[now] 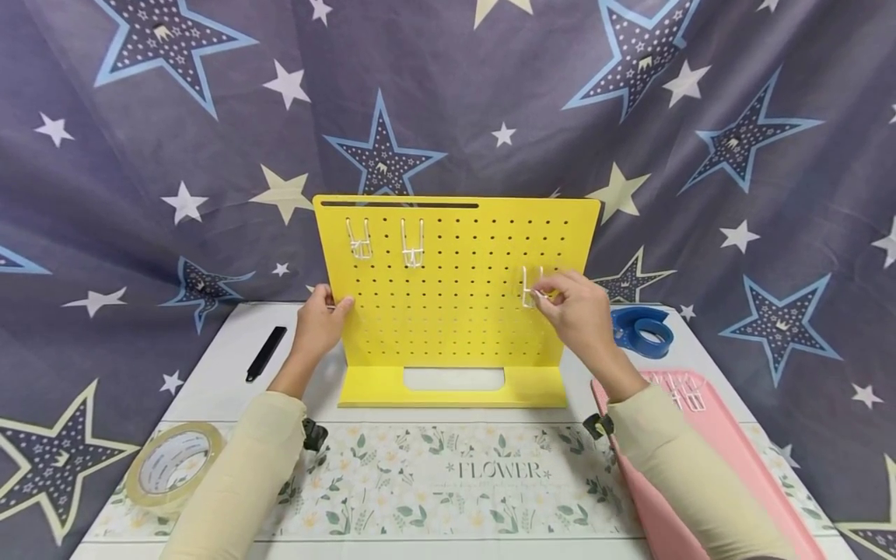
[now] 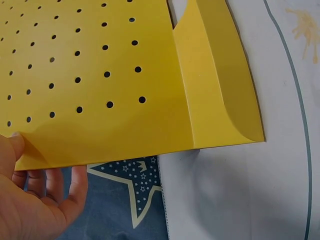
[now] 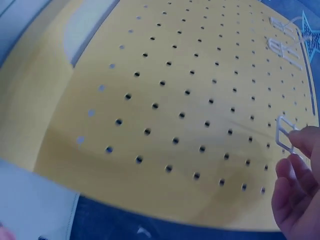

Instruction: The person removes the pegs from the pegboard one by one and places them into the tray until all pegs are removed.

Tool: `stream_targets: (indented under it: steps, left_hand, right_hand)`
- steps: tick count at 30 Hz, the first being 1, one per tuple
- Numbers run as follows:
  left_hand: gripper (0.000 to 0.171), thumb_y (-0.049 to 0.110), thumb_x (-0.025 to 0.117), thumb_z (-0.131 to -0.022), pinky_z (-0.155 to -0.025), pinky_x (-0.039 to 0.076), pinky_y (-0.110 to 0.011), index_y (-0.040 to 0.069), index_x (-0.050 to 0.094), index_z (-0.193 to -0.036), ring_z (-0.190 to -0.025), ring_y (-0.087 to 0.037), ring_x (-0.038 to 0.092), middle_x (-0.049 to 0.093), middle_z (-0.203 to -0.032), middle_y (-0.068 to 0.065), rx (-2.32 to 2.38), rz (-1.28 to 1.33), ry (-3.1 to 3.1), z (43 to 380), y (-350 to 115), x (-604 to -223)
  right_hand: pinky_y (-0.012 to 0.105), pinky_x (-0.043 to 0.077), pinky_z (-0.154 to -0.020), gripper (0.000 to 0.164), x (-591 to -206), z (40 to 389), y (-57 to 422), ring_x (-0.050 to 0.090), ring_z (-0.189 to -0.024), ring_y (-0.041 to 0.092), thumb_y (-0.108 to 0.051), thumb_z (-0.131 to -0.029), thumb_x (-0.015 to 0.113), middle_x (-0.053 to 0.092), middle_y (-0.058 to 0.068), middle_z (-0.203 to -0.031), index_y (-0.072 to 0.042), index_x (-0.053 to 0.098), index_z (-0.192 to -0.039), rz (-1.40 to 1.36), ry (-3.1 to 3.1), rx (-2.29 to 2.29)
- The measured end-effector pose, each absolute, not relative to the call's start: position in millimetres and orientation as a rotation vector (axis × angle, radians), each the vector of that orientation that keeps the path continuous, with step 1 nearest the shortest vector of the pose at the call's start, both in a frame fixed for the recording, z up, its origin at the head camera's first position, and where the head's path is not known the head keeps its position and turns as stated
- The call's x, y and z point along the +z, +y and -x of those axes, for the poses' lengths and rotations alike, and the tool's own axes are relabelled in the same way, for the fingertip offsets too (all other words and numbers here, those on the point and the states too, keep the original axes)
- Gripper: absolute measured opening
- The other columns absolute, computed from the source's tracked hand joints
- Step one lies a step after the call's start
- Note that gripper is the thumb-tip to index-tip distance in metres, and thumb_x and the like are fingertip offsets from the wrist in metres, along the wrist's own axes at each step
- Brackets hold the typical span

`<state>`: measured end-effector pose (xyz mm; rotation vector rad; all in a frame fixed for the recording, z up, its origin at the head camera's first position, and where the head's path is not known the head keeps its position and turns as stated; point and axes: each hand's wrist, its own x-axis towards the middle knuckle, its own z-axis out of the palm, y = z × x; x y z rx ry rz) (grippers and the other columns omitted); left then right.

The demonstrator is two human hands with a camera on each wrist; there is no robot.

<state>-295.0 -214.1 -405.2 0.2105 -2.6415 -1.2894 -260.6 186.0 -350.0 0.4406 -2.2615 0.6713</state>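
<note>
A yellow pegboard stands upright on its foot on the table. My left hand grips its left edge, thumb on the front face and fingers behind, as the left wrist view shows. On the board's right side, my right hand pinches a white wire hook between thumb and fingers. That hook lies against the holes; whether its ends sit in them I cannot tell. Two more white wire hooks, one at the far left and another beside it, hang near the board's top.
Several white hooks lie in a pink tray at the right. Behind it sits a blue tape dispenser. To the left are a black strip and a tape roll. A starry curtain hangs behind the table.
</note>
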Motion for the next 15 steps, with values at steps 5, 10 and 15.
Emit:
stream_targets:
  steps: [5,10,15]
  left_hand:
    - [0.037,0.035,0.052,-0.107,-0.092,0.052,-0.046,0.003,0.049,-0.127,-0.118,-0.035,0.061,0.061,-0.128,-0.02,-1.288,-0.223,-2.64,295.1,-214.2,-406.1]
    - [0.037,0.034,0.052,-0.107,-0.091,0.051,-0.044,0.003,0.049,-0.127,-0.117,-0.034,0.06,0.061,-0.126,-0.02,-1.291,-0.221,-2.643,295.2,-213.7,-406.1]
    - [0.038,0.033,0.053,-0.107,-0.095,0.051,-0.047,0.003,0.049,-0.128,-0.119,-0.035,0.06,0.062,-0.128,-0.02,-1.301,-0.215,-2.636,294.5,-212.6,-403.3]
  right_hand:
    - [0.032,0.046,-0.06,0.009,-357.3,252.5,208.8,0.06,-0.066,0.02,-0.018,-0.087,0.081,0.072,0.007,-0.085,-0.01,0.077,-0.087,-0.394,-2.357,0.682]
    - [0.031,0.048,-0.062,0.006,-366.6,240.1,231.2,0.065,-0.07,0.022,-0.015,-0.085,0.082,0.076,0.009,-0.09,-0.011,0.078,-0.087,-0.345,-2.44,0.683]
    - [0.025,0.047,-0.059,0.006,-375.4,227.8,252.2,0.064,-0.068,0.018,-0.011,-0.083,0.083,0.076,0.007,-0.086,-0.014,0.079,-0.086,-0.332,-2.485,0.69]
